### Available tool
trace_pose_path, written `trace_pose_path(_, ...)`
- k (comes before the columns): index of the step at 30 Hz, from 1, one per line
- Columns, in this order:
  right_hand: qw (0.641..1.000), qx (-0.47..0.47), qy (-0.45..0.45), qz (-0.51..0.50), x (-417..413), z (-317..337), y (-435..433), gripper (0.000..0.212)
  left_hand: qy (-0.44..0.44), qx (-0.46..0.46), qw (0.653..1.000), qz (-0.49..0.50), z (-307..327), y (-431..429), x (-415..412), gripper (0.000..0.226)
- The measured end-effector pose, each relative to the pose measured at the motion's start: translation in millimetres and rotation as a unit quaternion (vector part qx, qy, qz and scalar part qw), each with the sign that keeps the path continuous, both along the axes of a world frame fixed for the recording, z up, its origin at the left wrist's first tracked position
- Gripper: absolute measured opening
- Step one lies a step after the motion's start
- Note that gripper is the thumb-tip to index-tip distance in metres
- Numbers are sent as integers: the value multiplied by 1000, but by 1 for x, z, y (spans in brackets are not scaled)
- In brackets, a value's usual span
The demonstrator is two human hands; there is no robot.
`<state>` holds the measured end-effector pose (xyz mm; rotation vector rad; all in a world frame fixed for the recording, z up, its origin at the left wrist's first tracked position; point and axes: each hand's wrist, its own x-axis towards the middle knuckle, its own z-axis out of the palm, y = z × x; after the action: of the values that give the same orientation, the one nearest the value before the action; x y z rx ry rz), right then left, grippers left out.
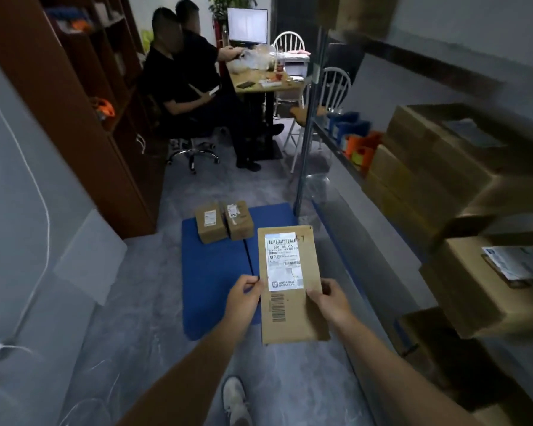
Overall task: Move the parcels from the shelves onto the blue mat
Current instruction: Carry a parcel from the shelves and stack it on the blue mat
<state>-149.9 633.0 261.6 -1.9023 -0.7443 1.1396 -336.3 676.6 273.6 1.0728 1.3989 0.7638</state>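
- Brown flat cardboard parcel (290, 318), oblong, with a white printed shipping label (285, 261) on its upper face, is held in both hands in front of the person. In the view it overlaps the near right part of the mat.
- Left hand (243, 298) pinches the parcel's left edge, with the thumb on top and the fingers curled beneath.
- Right hand (330, 299) grips the right edge, its thumb lying on the cardboard face just beside the label.
- Blue rectangular floor mat (216, 272) lies on the grey floor (142, 302), with a dark seam running down its middle.
- Two small brown cardboard boxes sit side by side at the mat's far edge, touching each other: the left small box (211, 224) and the right small box (240, 221). Each carries a white label on top.
- Grey metal shelving (308, 133) stands to the right, with large cardboard cartons (437, 161) stacked on an upper level and a labelled carton (480, 281) lower down.
- Orange and blue items (356, 139), blurred, lie further along that shelf.
- Dark brown wooden bookcase (74, 124) stands against the left wall.
- Two people in black (182, 75) sit at a wooden desk (259, 81) at the back, facing a lit monitor (247, 25); white spindle-back chairs (290, 44) stand near it.
- One white shoe (236, 401) shows at the bottom edge.
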Motion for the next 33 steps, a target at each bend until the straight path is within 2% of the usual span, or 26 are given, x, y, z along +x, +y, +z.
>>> trace_pose_path(5, 1000, 1, -9, 9, 14, -10, 110, 27, -30, -24, 999, 0, -19, 112, 14, 17)
trace_pose_path(8, 999, -5, 29, 32, 20, -11, 164, 33, -15, -48, 999, -8, -23, 172, 16, 19)
trace_pose_path(11, 994, -7, 89, 60, 25, -16, 223, 49, -4, -50, 999, -10, -23, 238, 18, 20)
trace_pose_path(16, 991, -29, 118, 53, 41, -20, 299, 58, 5, -56, 998, -1, -18, 314, 44, 20)
trace_pose_path(18, 989, -55, 124, 56, 58, -21, 334, 62, -10, -41, 999, -19, -14, 344, 59, 13)
trace_pose_path(21, 988, -58, 140, 23, 87, -32, 386, 69, -13, -41, 999, -15, -19, 393, 82, 18)
trace_pose_path(23, 984, -53, 170, -15, 110, -50, 422, 65, -26, -67, 997, 1, -35, 425, 99, 15)
trace_pose_path(24, 982, -58, 179, -21, 121, -61, 439, 57, -28, -86, 996, 14, -44, 441, 109, 22)
trace_pose_path(27, 976, -76, 205, 16, 152, -108, 491, 44, -58, -132, 988, 48, -83, 486, 140, 32)
trace_pose_path(31, 965, -113, 235, 27, 186, -184, 559, 48, -90, -176, 980, 26, -147, 546, 169, 23)
trace_pose_path(33, 964, -136, 225, 35, 198, -222, 590, 58, -94, -189, 978, -1, -184, 575, 178, 29)
